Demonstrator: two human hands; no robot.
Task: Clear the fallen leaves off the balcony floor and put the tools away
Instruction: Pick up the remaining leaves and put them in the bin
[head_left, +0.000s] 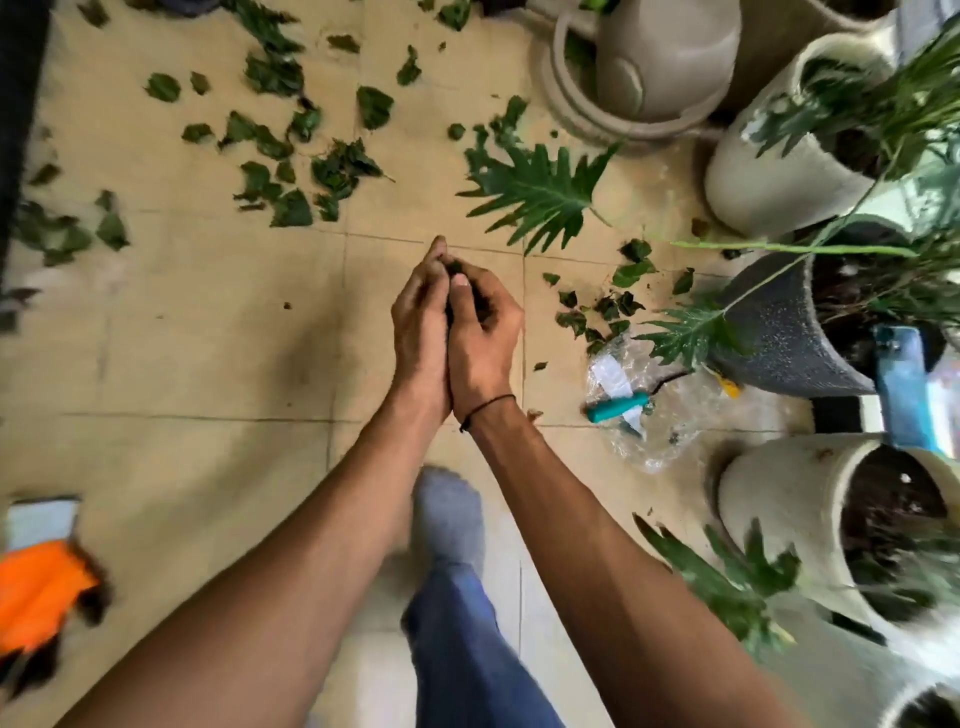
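My left hand (420, 322) and my right hand (485, 332) are pressed together above the middle of the tiled floor (208, 322), cupped round a dark clump of leaves (457, 270) that shows between the fingers. Several fallen green leaves (291, 156) lie scattered over the tiles at the top left. A smaller patch of leaves (602, 306) lies to the right of my hands. A hand tool with a teal handle (618, 408) rests on a clear plastic bag (654, 415) on the floor at the right.
Pale plant pots (774, 176) and a dark speckled pot (779, 332) line the right side, with fronds hanging over the floor. A beige watering can (654, 57) stands at the top. An orange glove (41, 592) lies at the bottom left. My foot in a grey sock (449, 514) is below my hands.
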